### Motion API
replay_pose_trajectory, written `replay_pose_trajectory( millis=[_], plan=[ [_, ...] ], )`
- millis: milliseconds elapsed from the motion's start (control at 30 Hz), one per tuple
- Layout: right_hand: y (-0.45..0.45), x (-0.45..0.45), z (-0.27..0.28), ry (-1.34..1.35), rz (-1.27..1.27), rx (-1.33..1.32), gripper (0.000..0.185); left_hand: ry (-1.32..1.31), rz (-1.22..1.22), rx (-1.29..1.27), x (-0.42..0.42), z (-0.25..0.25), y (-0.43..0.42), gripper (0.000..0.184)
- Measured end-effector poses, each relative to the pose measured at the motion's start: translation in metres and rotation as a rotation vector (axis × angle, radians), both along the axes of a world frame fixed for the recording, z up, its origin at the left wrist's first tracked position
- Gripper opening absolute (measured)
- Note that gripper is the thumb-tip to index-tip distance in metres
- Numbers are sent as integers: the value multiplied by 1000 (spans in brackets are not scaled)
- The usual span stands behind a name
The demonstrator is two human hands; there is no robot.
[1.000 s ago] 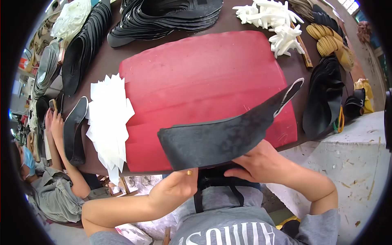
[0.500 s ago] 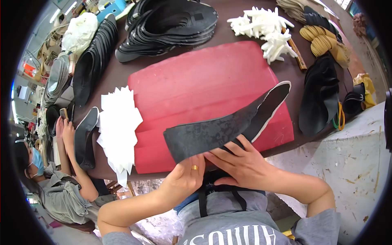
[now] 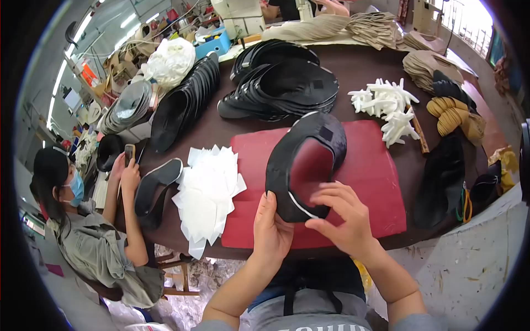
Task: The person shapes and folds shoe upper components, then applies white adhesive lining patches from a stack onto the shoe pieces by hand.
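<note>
A black curved shoe upper (image 3: 280, 174), bent into a loop with a white edge at the bottom, is held up over the red mat (image 3: 370, 176). My left hand (image 3: 271, 229) is closed on its lower left side, thumb on the front and the other fingers behind. My right hand (image 3: 345, 220) is at the lower right edge, thumb and fingers apart around the corner; the fingertips are slightly blurred. A small dark square shows near the top of the upper. Through the loop the red mat is visible.
White paper-like pieces (image 3: 207, 193) are piled left of the mat. Stacked black uppers (image 3: 298, 83) lie behind it, with white strips (image 3: 386, 102) and a wooden-handled stick (image 3: 419, 129) at right. A masked person (image 3: 91, 237) sits at left, holding a phone-like object (image 3: 130, 153).
The shoe upper has gone from a long, flat-lying shape to a raised, curved loop. My left hand now grips its lower left, my right hand has spread fingers, and the view has tilted up.
</note>
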State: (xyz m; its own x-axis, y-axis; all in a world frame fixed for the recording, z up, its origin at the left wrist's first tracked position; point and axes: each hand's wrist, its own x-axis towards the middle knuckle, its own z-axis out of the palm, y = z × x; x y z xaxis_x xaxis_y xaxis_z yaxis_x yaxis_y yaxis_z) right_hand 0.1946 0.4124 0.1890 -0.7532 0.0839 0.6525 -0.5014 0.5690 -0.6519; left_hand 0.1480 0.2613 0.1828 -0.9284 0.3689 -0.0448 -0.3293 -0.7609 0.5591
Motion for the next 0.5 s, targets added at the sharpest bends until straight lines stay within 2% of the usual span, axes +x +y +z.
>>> replay_pose_trajectory(
  millis=[200,333,500],
  plan=[
    [0,-1,14,-168,118,134,28,-122,21,117,7,-13,-16,29],
    [-2,1,8,-189,125,-21,23,-34,-44,215,14,-16,-15,29],
    [-8,5,15,-258,171,-74,19,-84,25,173,20,-15,-13,30]
  ],
)
